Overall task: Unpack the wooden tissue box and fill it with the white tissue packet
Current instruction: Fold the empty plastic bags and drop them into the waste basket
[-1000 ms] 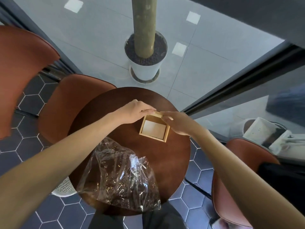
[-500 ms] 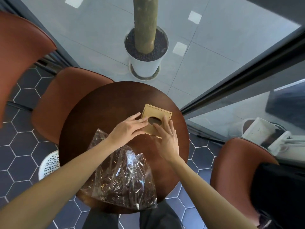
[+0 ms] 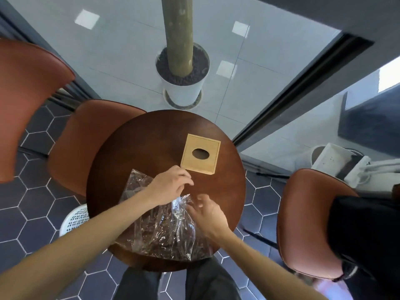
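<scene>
The wooden tissue box (image 3: 200, 154) stands alone on the round dark wooden table (image 3: 151, 144), toward its far right, with its oval opening facing up. Nearer me lies a crumpled clear plastic bag (image 3: 160, 230). My left hand (image 3: 171, 187) is over the bag's far edge with its fingers curled, pinching a raised fold of the plastic. My right hand (image 3: 207, 215) is at the bag's right edge, fingers spread and touching the film. No white tissue packet is in view.
Brown chairs stand to the left (image 3: 86, 144), far left (image 3: 26, 100) and right (image 3: 307, 224) of the table. A white potted trunk (image 3: 183, 83) stands beyond it. A white mesh basket (image 3: 74, 219) sits under the table's left side.
Both hands let go of the wooden box, which now rests hole-up on the table, and drew back toward me onto the plastic bag.
</scene>
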